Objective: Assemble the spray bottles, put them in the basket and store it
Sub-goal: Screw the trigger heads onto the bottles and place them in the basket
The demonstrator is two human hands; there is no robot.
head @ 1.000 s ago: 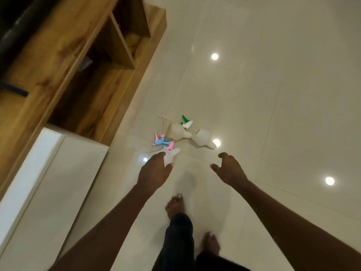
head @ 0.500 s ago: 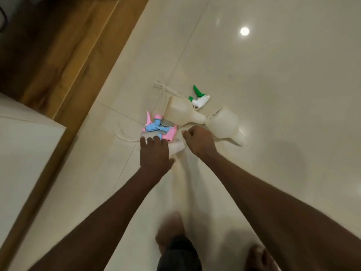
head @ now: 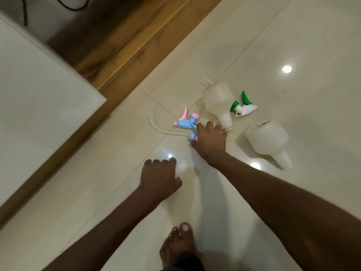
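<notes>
1. The person's left hand (head: 159, 178) is at 6 o'clock of the scattered parts, fingers curled down over a translucent white plastic bottle (head: 184, 170) that lies on the glossy cream tiled floor (head: 293, 36). Blur hides most of that bottle, and I cannot tell whether the grip has closed on it.
2. The right hand (head: 211, 142) is palm down at the middle of the cluster, fingers spread and lying over a pink and blue plastic trigger sprayer head (head: 192, 136) that is mostly hidden beneath it. Whether it pinches that head is not visible.
3. A second pink and blue trigger sprayer head (head: 185, 120) lies at 10 o'clock of the right hand, just beside the fingertips.
4. 2 thin white dip tubes (head: 156, 127) curve across the floor at 9 o'clock of the right hand.
5. A second translucent white bottle (head: 218, 103) lies on its side at 12 o'clock, its neck pointing toward the right hand and ending just beside the fingers.
6. A green and white trigger sprayer head (head: 244, 106) lies just beside that bottle at 1 o'clock.
7. A third translucent white bottle (head: 268, 141) lies on its side at 3 o'clock, apart from the others.
8. A white panel (head: 39, 98) and a wooden cabinet base (head: 127, 42) fill the 10 o'clock side.
9. A bare foot (head: 179, 245) stands at 6 o'clock.
</notes>
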